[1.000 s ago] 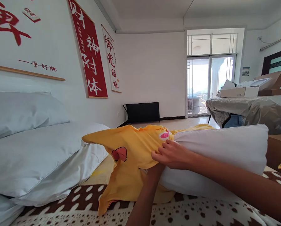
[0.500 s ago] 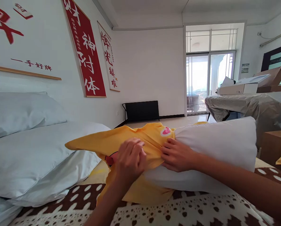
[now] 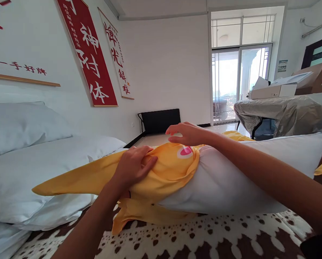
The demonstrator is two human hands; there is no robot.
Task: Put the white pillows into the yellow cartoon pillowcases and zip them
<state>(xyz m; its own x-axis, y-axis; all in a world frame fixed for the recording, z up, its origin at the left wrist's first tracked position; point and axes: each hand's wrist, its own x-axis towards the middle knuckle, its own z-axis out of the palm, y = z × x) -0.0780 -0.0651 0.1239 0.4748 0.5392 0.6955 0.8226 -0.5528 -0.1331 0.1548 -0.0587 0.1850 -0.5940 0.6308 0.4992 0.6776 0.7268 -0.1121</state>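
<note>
A yellow pillowcase (image 3: 166, 167) with a pink and white print is drawn partway over a white pillow (image 3: 225, 180), whose bare right end sticks out. My left hand (image 3: 135, 163) grips the pillowcase near its middle, fabric between thumb and fingers; the fingertips are partly hidden. Just above the far edge of the pillowcase is my right hand (image 3: 186, 133), its fingers bent and the thumb apart, with nothing visible between them. One yellow end of the cloth hangs off flat to the left.
White pillows (image 3: 55, 162) are piled at the left. Underneath lies a brown and cream patterned blanket (image 3: 193, 237). A plastic-covered table (image 3: 282, 108) bearing open cardboard boxes (image 3: 276, 90) stands at the right, and a black panel (image 3: 161, 121) leans by the far wall.
My right hand has let go of the pillowcase and risen up and left. My left hand has shifted left and up, its fist loosened. The pillow's bare end reaches farther right.
</note>
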